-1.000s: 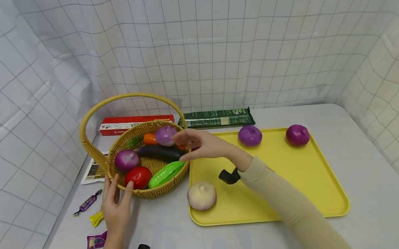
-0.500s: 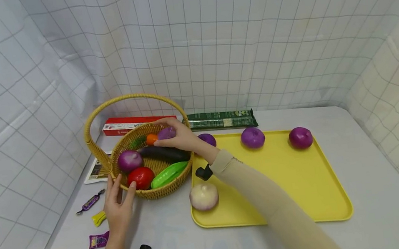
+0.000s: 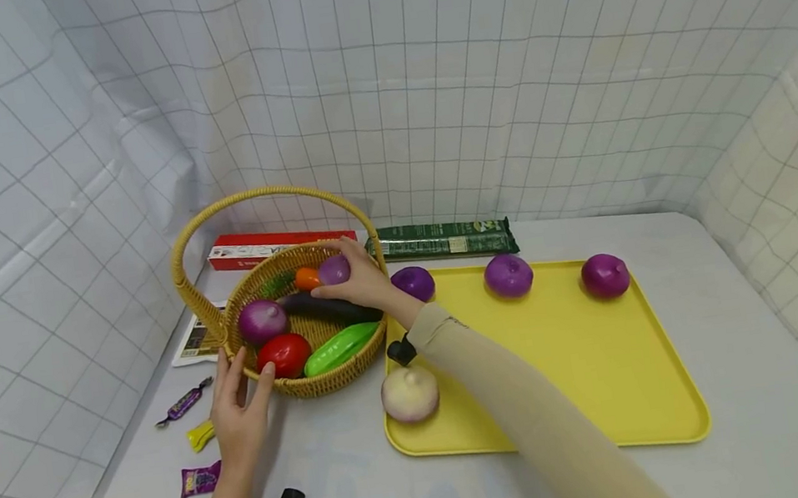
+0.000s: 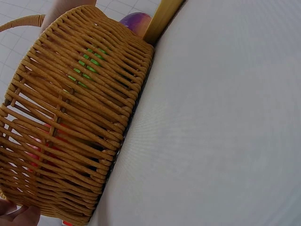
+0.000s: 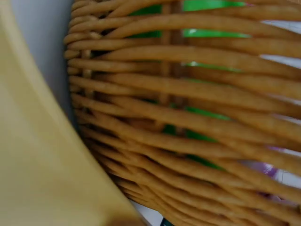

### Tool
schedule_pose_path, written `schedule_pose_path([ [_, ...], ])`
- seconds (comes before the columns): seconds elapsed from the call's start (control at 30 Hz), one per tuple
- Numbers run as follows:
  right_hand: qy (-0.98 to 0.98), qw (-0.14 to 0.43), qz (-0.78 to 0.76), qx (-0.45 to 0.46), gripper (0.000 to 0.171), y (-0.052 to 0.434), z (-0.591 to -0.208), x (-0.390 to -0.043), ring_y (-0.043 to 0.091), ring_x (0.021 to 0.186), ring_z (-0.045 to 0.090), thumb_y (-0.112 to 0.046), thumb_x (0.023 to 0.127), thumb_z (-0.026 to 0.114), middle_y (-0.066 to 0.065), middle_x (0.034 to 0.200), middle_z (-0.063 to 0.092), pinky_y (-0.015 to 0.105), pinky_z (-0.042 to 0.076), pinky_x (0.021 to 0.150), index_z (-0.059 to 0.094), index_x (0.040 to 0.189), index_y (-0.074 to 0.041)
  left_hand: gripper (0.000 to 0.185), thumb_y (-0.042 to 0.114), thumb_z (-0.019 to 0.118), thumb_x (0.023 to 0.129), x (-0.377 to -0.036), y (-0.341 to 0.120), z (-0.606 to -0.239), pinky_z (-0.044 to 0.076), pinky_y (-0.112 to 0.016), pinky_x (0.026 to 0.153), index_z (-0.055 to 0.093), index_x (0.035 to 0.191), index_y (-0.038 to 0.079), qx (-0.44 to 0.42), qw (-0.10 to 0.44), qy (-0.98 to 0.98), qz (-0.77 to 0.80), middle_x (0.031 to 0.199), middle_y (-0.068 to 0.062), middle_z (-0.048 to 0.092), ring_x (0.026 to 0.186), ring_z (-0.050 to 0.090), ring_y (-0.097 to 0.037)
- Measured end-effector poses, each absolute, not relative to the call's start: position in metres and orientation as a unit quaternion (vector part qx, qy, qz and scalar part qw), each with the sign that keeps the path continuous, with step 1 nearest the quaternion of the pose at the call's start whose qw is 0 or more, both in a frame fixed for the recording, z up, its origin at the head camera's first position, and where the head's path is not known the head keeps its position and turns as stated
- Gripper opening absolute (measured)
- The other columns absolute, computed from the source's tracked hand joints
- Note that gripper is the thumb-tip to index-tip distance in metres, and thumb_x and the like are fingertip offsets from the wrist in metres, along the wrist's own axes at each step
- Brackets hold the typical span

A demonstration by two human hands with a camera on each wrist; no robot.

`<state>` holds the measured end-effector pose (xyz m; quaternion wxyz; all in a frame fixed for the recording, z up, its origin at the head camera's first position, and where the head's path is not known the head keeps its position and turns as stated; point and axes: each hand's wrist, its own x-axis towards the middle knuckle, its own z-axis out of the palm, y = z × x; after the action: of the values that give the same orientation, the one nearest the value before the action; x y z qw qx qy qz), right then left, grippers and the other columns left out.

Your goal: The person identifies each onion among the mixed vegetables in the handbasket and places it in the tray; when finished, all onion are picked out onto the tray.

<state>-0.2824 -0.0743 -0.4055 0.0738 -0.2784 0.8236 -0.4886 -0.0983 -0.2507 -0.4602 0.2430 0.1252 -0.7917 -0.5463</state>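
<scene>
A grey-white surface (image 3: 763, 369) carries everything, closed in by white grid-patterned sheeting. The largest thing on it is a yellow tray (image 3: 612, 372), which lies to the right of a wicker basket (image 3: 325, 381) with a tall arched handle; the two stand just beside each other. On the tray, three purple onions sit along the far edge (image 3: 414, 283) (image 3: 508, 276) (image 3: 605, 276), and a pale onion (image 3: 409, 393) rests at the near left corner.

Behind the basket and tray lie a red box (image 3: 270, 245) and a dark green packet (image 3: 441, 240), both flat against the back sheeting.

Inside the basket are a dark eggplant (image 3: 327, 306), a green pea pod (image 3: 336, 348), a red tomato (image 3: 284, 354), a red onion (image 3: 261, 320), an orange carrot (image 3: 306, 278) and a small purple onion (image 3: 334, 270) at the far side. The right hand (image 3: 366, 283) reaches over the basket's rim, its fingers curled round that small purple onion, which lies low among the other vegetables. The left hand (image 3: 239, 417) rests against the basket's near outer wall with fingers straight and spread, holding nothing.

Left of that hand, three small wrapped candies lie on the surface: purple (image 3: 183, 403), yellow (image 3: 200, 436) and another purple (image 3: 200, 480). A printed leaflet (image 3: 194, 343) lies partly under the basket.
</scene>
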Motion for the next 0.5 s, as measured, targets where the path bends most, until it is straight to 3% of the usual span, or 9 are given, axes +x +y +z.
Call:
schedule_pose_path([
  [0.13,0.840,0.055,-0.464,-0.277,0.067,-0.0757,-0.4052,-0.2823,0.024,0.117,0.044,-0.026,0.081,0.074,0.007,0.146,0.030,0.031,0.049,0.089,0.041,0.139,-0.018,0.054,0.022,0.062,0.091,-0.0988,-0.2504,-0.4604,0.032,-0.021,0.102,0.045,0.140,0.008,0.124,0.246,-0.791,-0.546,0.154,0.001,0.019,0.139,0.024,-0.021],
  [0.27,0.849,0.040,-0.448,-0.277,0.060,-0.0770,-0.4067,-0.2822,0.024,0.116,0.041,-0.019,0.083,0.072,0.007,0.138,0.035,0.031,0.049,0.089,0.046,0.136,-0.017,0.054,0.022,0.063,0.091,-0.0998,-0.2515,-0.4621,0.032,-0.024,0.103,0.044,0.140,0.009,0.128,0.240,-0.791,-0.548,0.155,0.001,0.019,0.139,0.024,-0.021],
  [0.4,0.858,0.037,-0.427,-0.285,0.064,-0.0767,-0.4096,-0.2818,0.026,0.120,0.033,-0.024,0.079,0.076,0.007,0.138,0.034,0.034,0.048,0.090,0.047,0.135,-0.018,0.055,0.023,0.063,0.091,-0.1002,-0.2528,-0.4636,0.032,-0.028,0.104,0.044,0.141,0.010,0.130,0.234,-0.793,-0.547,0.155,0.001,0.018,0.139,0.024,-0.021],
  [0.5,0.854,0.049,-0.418,-0.304,0.069,-0.0749,-0.4098,-0.2804,0.023,0.121,0.038,-0.029,0.076,0.079,0.006,0.138,0.039,0.031,0.048,0.091,0.047,0.136,-0.016,0.055,0.023,0.063,0.091,-0.0998,-0.2531,-0.4634,0.032,-0.029,0.104,0.043,0.141,0.009,0.131,0.234,-0.793,-0.547,0.155,0.001,0.018,0.139,0.024,-0.021],
])
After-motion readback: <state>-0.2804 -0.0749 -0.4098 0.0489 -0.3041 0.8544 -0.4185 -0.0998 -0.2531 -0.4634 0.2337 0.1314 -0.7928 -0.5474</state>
